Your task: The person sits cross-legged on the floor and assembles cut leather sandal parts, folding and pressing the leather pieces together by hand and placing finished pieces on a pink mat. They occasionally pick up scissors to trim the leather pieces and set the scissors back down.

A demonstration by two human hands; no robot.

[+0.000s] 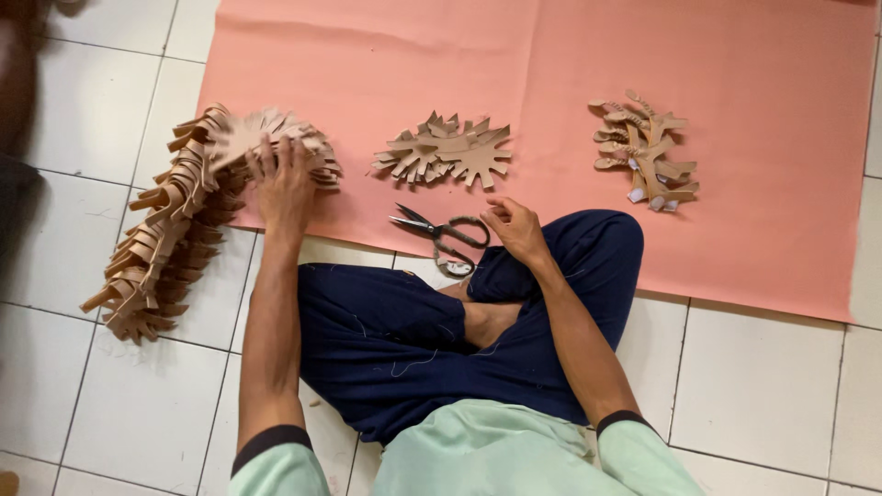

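Note:
My left hand (pixel 283 182) reaches out and rests, fingers spread, on the top end of a long toppled stack of tan cut-out pieces (pixel 175 220) at the left. My right hand (pixel 514 225) hovers loosely curled above my knee, holding nothing, just right of a pair of scissors (pixel 441 235) lying at the sheet's near edge. A small pile of flat tan spiky cut-outs (pixel 446 152) lies in the middle of the pink sheet (pixel 753 184). Another pile of tan pieces with braided strips (pixel 645 152) lies further right.
I sit cross-legged in dark blue trousers (pixel 404 340) on a white tiled floor (pixel 763 395). The pink sheet covers the floor ahead. A dark shape (pixel 16 92) stands at the far left edge.

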